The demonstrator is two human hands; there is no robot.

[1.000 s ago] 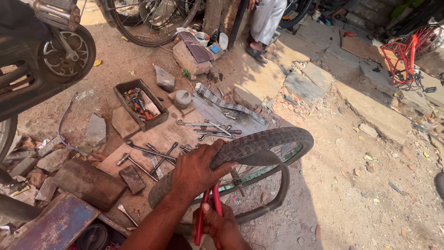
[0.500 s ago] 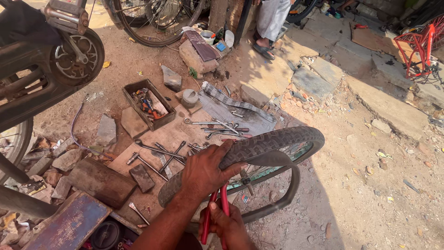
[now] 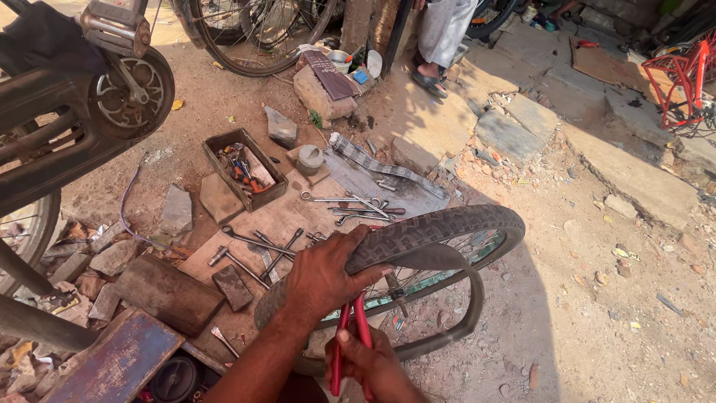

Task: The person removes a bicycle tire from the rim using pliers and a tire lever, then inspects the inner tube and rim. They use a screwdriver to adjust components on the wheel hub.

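Tyre [image 3: 440, 227]: black, knobbly, on a spoked wheel [image 3: 418, 287] standing low over the dirt ground [image 3: 597, 313], at centre. A loop of inner tube [image 3: 466, 313] hangs out below it.

Left hand [image 3: 324, 272]: laid over the tyre's near edge, fingers curled onto the tread, grip clamped on it.

Right hand [image 3: 369, 366]: fist closed round red-handled pliers [image 3: 350, 336], handles together; the jaws are hidden behind the left hand and the tyre.

Board [image 3: 246, 231]: flat on the ground just beyond the wheel, strewn with spanners [image 3: 350, 201] and a hammer [image 3: 231, 261].

Box [image 3: 246, 168]: open, wooden, beyond the board, holding small tools with orange handles.

Tin [image 3: 309, 159]: small, round, grey, right of the box.

Stone [image 3: 317, 93]: further back, a dark slab on top; small blue and white containers behind it, too small to make out.

Motorbike [image 3: 82, 112]: upper left, cut off by the edge.

Person's sandalled foot [image 3: 431, 78]: top centre, body out of view.

Red frame [image 3: 682, 78]: upper right, partly cut off.
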